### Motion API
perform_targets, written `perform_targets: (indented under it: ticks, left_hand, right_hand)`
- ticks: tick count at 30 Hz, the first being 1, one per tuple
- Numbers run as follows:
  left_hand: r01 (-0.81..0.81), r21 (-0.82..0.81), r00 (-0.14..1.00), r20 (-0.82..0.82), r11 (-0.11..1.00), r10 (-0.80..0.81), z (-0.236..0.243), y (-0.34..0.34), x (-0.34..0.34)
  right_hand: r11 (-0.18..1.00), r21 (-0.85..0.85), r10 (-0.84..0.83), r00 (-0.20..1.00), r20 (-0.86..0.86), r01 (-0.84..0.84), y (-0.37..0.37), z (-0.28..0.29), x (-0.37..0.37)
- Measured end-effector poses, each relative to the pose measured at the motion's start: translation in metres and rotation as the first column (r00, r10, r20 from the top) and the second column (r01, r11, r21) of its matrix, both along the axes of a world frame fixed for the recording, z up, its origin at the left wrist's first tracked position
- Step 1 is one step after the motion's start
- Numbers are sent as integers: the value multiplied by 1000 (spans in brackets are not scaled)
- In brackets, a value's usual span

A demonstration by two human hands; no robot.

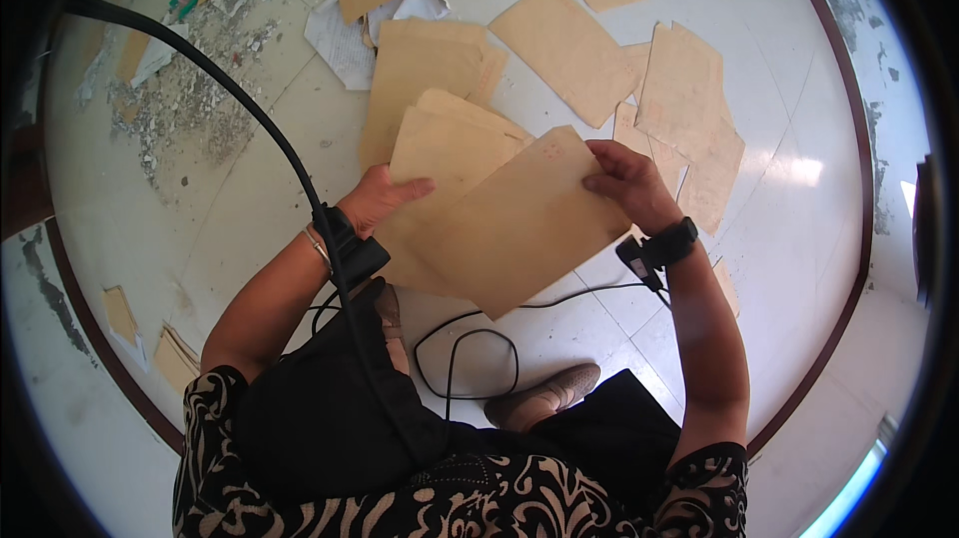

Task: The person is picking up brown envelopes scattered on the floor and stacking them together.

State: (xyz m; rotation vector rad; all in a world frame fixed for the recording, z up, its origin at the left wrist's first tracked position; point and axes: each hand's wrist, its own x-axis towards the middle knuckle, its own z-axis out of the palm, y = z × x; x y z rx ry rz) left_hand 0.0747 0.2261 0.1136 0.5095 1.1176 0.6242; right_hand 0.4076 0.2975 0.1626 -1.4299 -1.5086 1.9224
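My left hand [390, 198] grips a small stack of brown paper envelopes [450, 128] by its left side, thumb lying on top. My right hand [629, 188] pinches a larger brown envelope [524, 228] near its top right corner; this sheet lies tilted over the front of the stack and shows small red marks at its upper end. Just beyond the held paper, more brown envelopes [420, 58] are piled on the tiled floor. Black devices [659, 253] with cables are strapped at both wrists.
Scattered envelopes [689, 88] and white papers [340, 43] spread across the floor [784, 128]. Crumbled debris [205, 88] and a small green item [183, 3] lie at the upper left. A cable [484, 333] loops near my shoes [544, 388]. Dark skirting [854, 98] edges the walls.
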Motion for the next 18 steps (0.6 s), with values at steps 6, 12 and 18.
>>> perform_targets:
  ticks: [6,12,18]
  left_hand:
    - [109,88,992,-76,990,-102,-6,-5,-1]
    - [-94,-20,990,-110,995,91,-16,-4,-11]
    - [-392,2,919,58,920,391,-18,-11,-12]
  right_hand:
    - [999,39,12,999,47,-13,-3,-10,-20]
    - [857,-24,-514,855,-69,514,14,-13,7]
    - [669,-266,-744,624,-241,694,-8,-20,-50]
